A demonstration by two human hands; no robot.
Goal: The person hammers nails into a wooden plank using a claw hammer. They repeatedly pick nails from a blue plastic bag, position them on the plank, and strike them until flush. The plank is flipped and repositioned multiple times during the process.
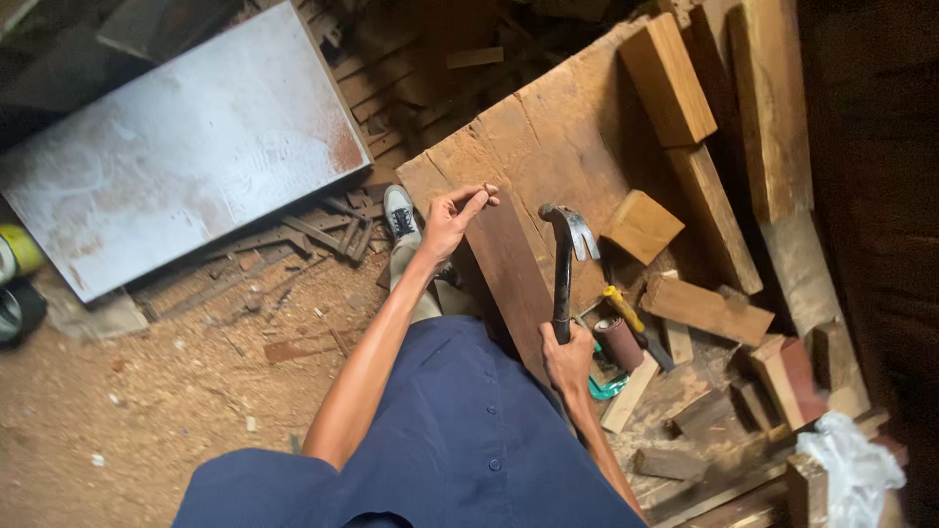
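Steel hammer (564, 264) upright in my right hand (567, 354), fist clamped on its handle, head up.
My left hand (452, 217) pinches a nail (486, 189) over the plank (509, 274).

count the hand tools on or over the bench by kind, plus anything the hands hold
claw hammer, in the right hand: 1
nail, pinched in the left hand: 1
yellow-handled tool: 1
sandpaper roll: 1
total: 4

Left hand (452, 217) apparently pinching, right hand (567, 354) fisted.
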